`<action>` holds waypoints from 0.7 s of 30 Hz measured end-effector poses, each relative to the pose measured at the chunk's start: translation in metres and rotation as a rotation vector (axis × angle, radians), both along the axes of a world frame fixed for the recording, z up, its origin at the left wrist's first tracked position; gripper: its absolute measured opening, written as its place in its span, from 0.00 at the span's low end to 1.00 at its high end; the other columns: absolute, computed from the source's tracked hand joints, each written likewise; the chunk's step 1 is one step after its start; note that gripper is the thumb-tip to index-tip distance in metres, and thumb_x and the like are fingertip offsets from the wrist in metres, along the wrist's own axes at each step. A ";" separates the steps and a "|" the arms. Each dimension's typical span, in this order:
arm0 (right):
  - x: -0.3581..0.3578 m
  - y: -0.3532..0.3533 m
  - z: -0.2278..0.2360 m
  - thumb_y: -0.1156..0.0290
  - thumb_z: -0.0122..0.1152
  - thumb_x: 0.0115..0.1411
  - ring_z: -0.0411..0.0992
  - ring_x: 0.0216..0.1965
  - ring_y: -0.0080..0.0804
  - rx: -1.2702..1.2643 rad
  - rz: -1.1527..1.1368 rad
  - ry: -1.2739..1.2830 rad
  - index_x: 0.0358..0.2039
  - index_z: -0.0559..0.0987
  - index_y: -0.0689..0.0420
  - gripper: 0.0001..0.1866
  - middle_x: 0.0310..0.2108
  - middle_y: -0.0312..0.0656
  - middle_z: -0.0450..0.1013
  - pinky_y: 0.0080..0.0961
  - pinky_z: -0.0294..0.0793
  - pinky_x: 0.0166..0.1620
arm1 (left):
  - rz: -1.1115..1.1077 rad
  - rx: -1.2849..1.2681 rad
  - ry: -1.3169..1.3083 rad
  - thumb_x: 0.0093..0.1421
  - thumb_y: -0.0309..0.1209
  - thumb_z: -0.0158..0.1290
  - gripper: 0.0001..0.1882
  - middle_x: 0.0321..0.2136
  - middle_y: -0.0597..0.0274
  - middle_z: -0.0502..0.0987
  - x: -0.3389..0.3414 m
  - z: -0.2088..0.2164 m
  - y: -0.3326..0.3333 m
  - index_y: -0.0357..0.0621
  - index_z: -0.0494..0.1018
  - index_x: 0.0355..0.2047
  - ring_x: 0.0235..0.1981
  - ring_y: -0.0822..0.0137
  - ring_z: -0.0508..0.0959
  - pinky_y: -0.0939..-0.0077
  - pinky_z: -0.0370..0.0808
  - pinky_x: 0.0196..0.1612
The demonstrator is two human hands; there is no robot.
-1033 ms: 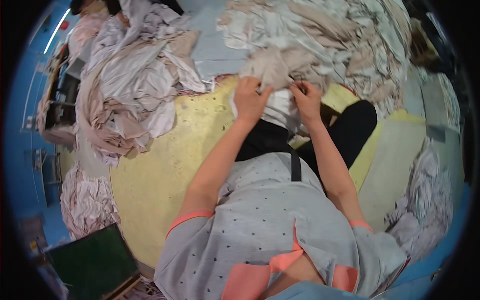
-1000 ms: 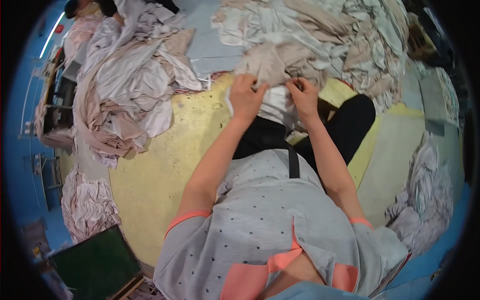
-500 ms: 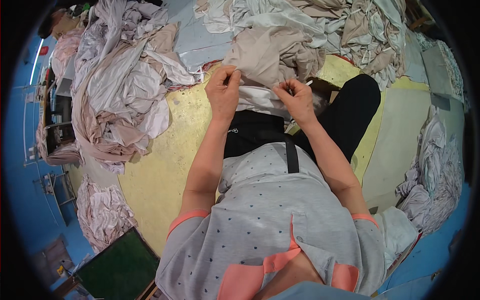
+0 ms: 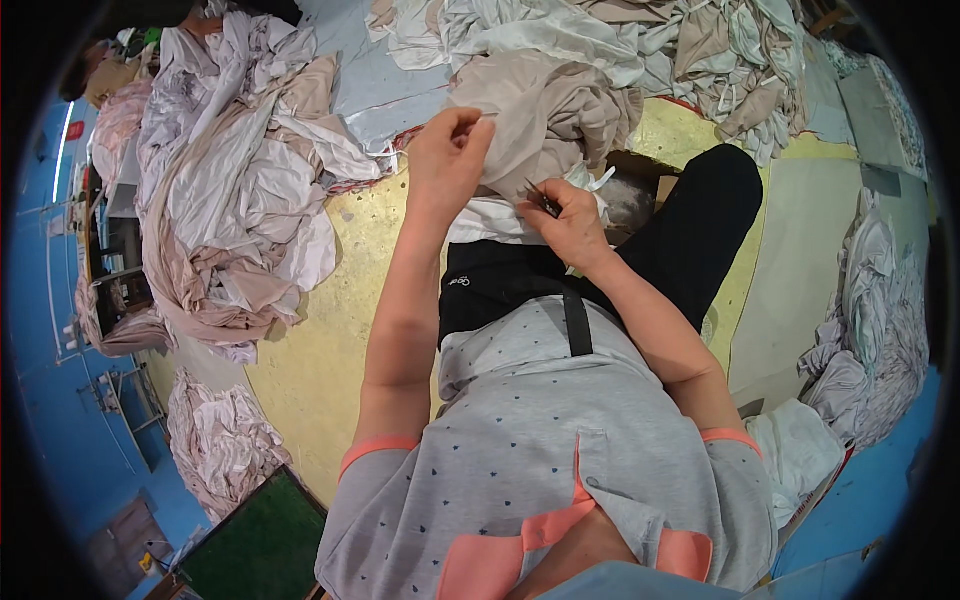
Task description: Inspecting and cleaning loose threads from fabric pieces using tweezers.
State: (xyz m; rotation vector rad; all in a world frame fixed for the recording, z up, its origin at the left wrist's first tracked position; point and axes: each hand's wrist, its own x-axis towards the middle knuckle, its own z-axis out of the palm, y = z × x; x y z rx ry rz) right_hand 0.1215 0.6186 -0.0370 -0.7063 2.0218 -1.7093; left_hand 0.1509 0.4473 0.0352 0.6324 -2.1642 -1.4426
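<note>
Left hand (image 4: 445, 172) raised at the near-left edge of the beige cloth (image 4: 525, 110), fingers curled toward the thumb; cannot tell whether any fabric or thread is pinched between them. Right hand (image 4: 573, 230) closed around a small dark pointed tool (image 4: 546, 203), its tip directed up and leftward, seen against the beige cloth; contact between tip and fabric cannot be judged. Beige cloth: bunched and creased, in front of the person, between the two hands and beyond them. White cloth (image 4: 485, 222) shows below it, next to the black trousers (image 4: 705, 225). White strip (image 4: 603, 180) projects just beside the right hand, near a brown box-like opening (image 4: 655, 182). Person seated, right knee bent outward, on a worn yellow surface (image 4: 340, 300). Surroundings: tangled heap of white, beige and pale lilac fabric (image 4: 235, 170) to the left; second heap, white and beige (image 4: 690, 60), ahead and to the right; crumpled pale fabric (image 4: 870, 310) at far right; smaller pinkish-white heap (image 4: 225, 440) at lower left, near a dark green panel (image 4: 255, 540)
</note>
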 end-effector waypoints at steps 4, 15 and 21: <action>-0.002 0.000 -0.005 0.74 0.65 0.52 0.65 0.25 0.18 0.018 0.013 -0.004 0.30 0.77 0.64 0.08 0.22 0.35 0.72 0.18 0.66 0.30 | -0.172 -0.071 -0.219 0.54 0.31 0.58 0.12 0.25 0.61 0.77 -0.020 0.003 -0.002 0.33 0.77 0.34 0.26 0.76 0.73 0.80 0.71 0.30; -0.036 -0.004 0.021 0.79 0.58 0.58 0.66 0.28 0.13 -0.267 -0.321 0.067 0.38 0.77 0.63 0.07 0.31 0.29 0.71 0.12 0.67 0.33 | -0.317 0.688 -0.131 0.57 0.24 0.57 0.07 0.27 0.67 0.78 -0.013 -0.012 0.009 0.33 0.78 0.35 0.26 0.81 0.72 0.86 0.69 0.28; -0.048 0.001 0.033 0.80 0.61 0.56 0.69 0.29 0.14 -0.269 -0.215 0.146 0.37 0.79 0.63 0.08 0.31 0.32 0.72 0.12 0.68 0.34 | -0.317 0.723 -0.098 0.57 0.26 0.57 0.09 0.28 0.66 0.79 -0.008 -0.008 0.014 0.33 0.78 0.36 0.27 0.80 0.74 0.86 0.70 0.30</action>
